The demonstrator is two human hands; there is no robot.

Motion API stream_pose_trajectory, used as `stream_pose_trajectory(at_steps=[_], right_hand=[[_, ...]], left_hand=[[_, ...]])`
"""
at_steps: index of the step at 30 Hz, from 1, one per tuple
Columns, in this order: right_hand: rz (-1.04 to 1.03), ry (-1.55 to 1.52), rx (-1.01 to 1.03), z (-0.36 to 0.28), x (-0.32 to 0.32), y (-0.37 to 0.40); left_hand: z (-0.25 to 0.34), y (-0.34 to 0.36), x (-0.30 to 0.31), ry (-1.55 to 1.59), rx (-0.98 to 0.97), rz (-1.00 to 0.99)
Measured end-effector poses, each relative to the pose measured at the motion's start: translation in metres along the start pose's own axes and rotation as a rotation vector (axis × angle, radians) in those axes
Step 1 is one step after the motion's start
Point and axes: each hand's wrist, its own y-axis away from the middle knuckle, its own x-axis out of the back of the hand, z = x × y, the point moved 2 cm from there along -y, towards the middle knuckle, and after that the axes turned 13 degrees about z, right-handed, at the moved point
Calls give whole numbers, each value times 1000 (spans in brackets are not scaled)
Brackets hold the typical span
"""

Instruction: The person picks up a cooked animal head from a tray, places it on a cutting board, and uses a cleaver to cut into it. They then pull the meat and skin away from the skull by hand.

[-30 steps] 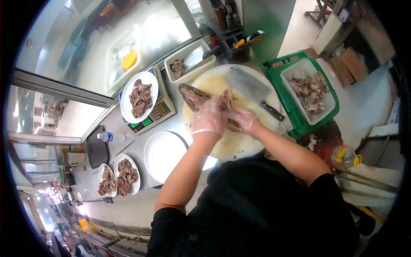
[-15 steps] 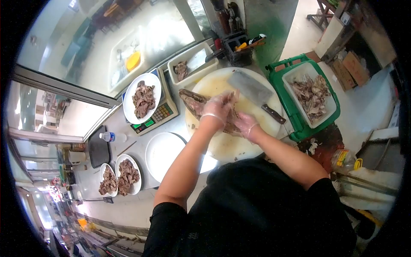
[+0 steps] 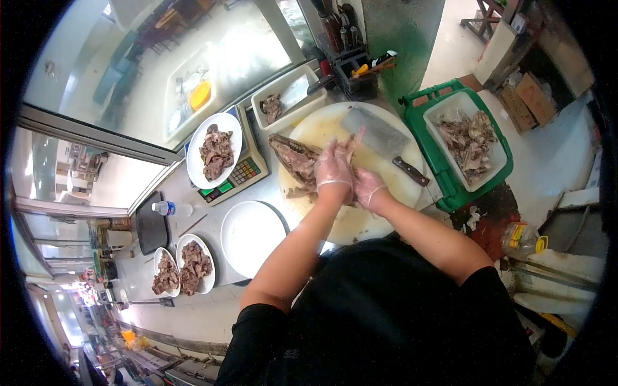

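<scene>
A large piece of cooked meat (image 3: 297,161) with bone lies on the round, pale cutting board (image 3: 386,212). My left hand (image 3: 333,168), in a clear plastic glove, is closed on the right part of the meat. Right beside it, my right hand (image 3: 369,186), gloved too, has its fingers around the lower right side of the same meat. Some of the fingertips are hidden by the meat. A cleaver (image 3: 380,134) rests flat on the board beyond my hands, its dark handle towards the right edge.
On the left are a scale (image 3: 244,168) bearing a plate of meat (image 3: 216,153), a bare white plate (image 3: 253,239), two meat plates and a bottle (image 3: 172,208). A tray (image 3: 306,104) stands behind. At right, a green bin (image 3: 444,186) holds a tub of scraps (image 3: 473,145).
My left hand has shifted right and slightly down, closer to my right hand, uncovering more of the meat's left part. My right hand has moved slightly left.
</scene>
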Motion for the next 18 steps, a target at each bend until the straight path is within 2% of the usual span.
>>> stream_pose_trajectory(at_steps=[2,5,6,8,10,11,14,16,18], right_hand=[[124,744,296,2,7,-8],[160,759,409,20,13,-15],[158,760,409,23,14,-17],[109,590,344,30,16,-22],[88,515,346,44,20,-34],[66,439,347,50,22,-39],[52,425,250,30,17,-23],[65,461,297,39,20,-28],[77,497,344,31,19,-23]], left_hand=[[-7,1,-4,-43,-39,65],[-9,2,-6,-67,2,73],[-9,2,-6,-82,-51,83],[-12,2,-6,-97,-104,94],[-1,0,-1,-60,-16,-27],[3,0,1,-60,-16,-28],[4,1,2,-149,-60,-78],[2,-1,0,-138,-156,-81],[6,-4,3,-197,-110,-145]])
